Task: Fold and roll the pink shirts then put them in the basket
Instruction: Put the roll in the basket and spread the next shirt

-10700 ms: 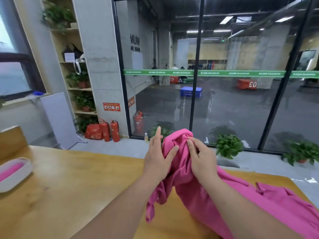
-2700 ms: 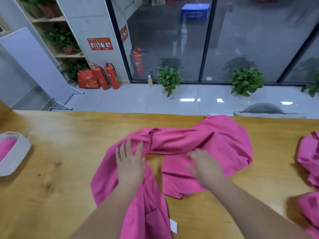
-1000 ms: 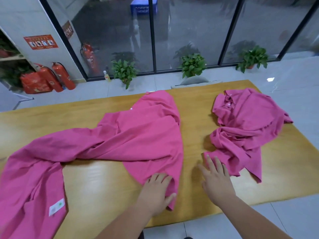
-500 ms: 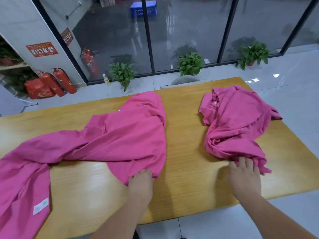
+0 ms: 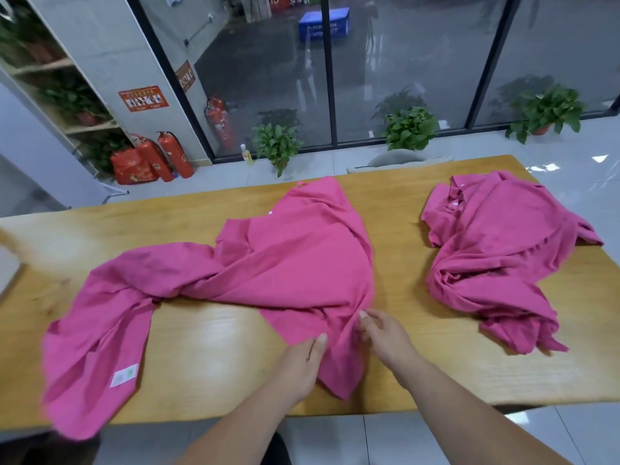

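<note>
**Two grips clamped on the spread shirt (image 5: 295,263)**

Laid across the middle of the wooden bench (image 5: 208,333), pink, rumpled and twisted at the waist. One long part trailing to the left and spilling over the near edge, with a white label (image 5: 124,375) face up on it. Near corner of the cloth close to the front edge of the bench.

Left grip (image 5: 298,364) at the near hem: thumb on top of the cloth, fingers tucked out of sight beneath it, pinching the hem. Right grip (image 5: 382,333) just beside it, on the right: thumb raised, fingers curled against the right edge of the cloth and holding a fold there. Only a narrow strip of pink between the two.

Well apart to the right, on the same bench, a second pink one, the crumpled shirt (image 5: 496,256). Heaped in loose folds, collar and pale buttons toward the far side, touched by neither grip.

Beyond the bench, a grey chair back (image 5: 396,159) and a pale tiled floor (image 5: 570,156). Potted plants (image 5: 411,127) in a row along a glass wall (image 5: 402,45). Red fire extinguishers (image 5: 174,154) at the left beside a concrete pillar (image 5: 110,45). Wooden shelves (image 5: 50,92) with more greenery at far left.
</note>
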A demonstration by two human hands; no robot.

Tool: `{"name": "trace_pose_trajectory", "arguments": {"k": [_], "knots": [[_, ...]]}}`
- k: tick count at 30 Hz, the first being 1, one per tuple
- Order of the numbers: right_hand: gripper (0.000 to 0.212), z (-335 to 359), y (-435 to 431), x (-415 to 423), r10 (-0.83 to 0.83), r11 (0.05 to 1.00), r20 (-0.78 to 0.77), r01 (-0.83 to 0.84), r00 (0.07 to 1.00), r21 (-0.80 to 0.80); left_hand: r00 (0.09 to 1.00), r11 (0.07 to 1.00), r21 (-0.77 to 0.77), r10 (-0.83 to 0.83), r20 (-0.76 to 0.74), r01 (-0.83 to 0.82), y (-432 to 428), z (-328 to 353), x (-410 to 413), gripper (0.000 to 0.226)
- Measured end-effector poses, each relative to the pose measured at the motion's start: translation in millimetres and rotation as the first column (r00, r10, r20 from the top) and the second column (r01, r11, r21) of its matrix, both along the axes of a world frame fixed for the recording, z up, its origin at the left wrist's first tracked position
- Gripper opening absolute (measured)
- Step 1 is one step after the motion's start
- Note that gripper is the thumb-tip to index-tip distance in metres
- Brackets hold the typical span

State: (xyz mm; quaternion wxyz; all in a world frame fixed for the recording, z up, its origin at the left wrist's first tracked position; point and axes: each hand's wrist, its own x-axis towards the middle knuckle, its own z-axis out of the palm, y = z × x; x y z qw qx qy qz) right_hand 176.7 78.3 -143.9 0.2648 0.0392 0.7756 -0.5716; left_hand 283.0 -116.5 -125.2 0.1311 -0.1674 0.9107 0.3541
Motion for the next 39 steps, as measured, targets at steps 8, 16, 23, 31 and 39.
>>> {"name": "trace_pose_trajectory", "arguments": {"k": [8, 16, 23, 31, 39], "knots": [[0.011, -19, -3, 19, 0.191, 0.959, -0.017, -0.183, 0.981, 0.215, 0.927, 0.874, -0.312, -0.367, 0.078, 0.372, -19, -17, 15, 0.067], [0.02, -5, -1, 38, -0.21, 0.926, -0.225, 0.267, 0.951, 0.268, 0.886, 0.645, -0.639, -0.445, 0.131, 0.418, -20, -9, 27, 0.067], [0.029, -8, 19, 50, 0.017, 0.87, -0.311, 0.14, 0.95, 0.473, 0.912, 0.663, -0.647, -0.389, 0.131, 0.376, -36, -27, 37, 0.062], [0.05, -8, 16, 61, 0.587, 0.537, -0.316, -0.067, 0.745, 0.841, 0.933, 0.642, -0.709, -0.355, 0.06, 0.29, -49, -15, 21, 0.061], [0.061, -21, 8, 64, 0.69, 0.399, -0.16, -0.186, 0.705, 0.898, 0.97, 0.646, -0.725, -0.188, 0.155, 0.241, -79, -8, 14, 0.063]]}}
